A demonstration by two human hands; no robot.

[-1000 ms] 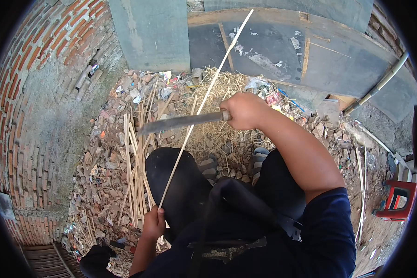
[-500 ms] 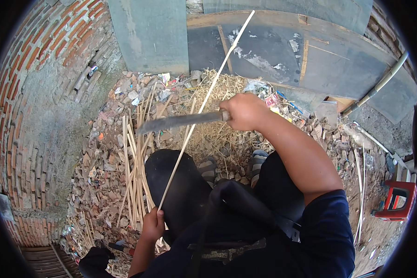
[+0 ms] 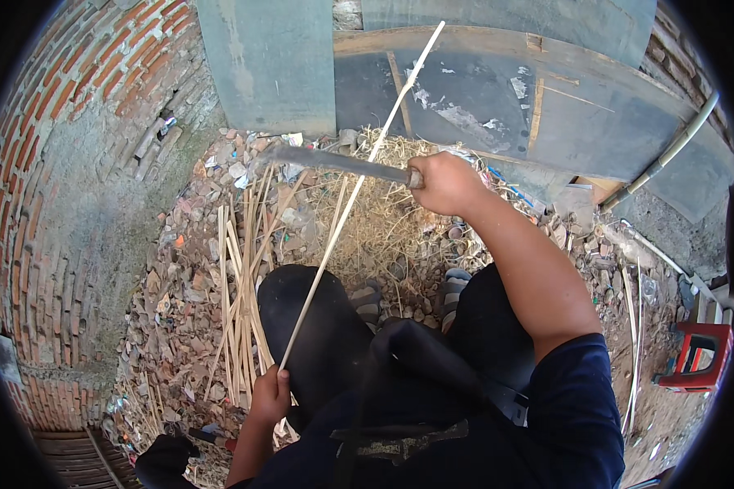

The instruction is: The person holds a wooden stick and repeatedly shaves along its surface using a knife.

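A long pale bamboo strip (image 3: 352,198) slants up and away across my bent left knee, with a knot near its far end. Its near end is gripped by my left hand (image 3: 270,397), fingers wrapped round it and thumb on top. My right hand (image 3: 447,184) is closed round the short handle of a machete (image 3: 334,160). The long grey blade points left and lies across the strip in view, over its far half; whether the two touch I cannot tell. Left of my knee, a loose bundle of cut bamboo strips (image 3: 240,314) lies on the ground.
Pale shavings (image 3: 383,216) cover the rubble beyond my sandalled feet. A brick wall (image 3: 53,244) rises on the left, grey panels (image 3: 465,98) at the back. More strips (image 3: 632,342) and a red plastic stool (image 3: 697,359) are at the right.
My right hand has moved the machete away from me and slightly right, further along the strip. The left hand and the strip have hardly moved.
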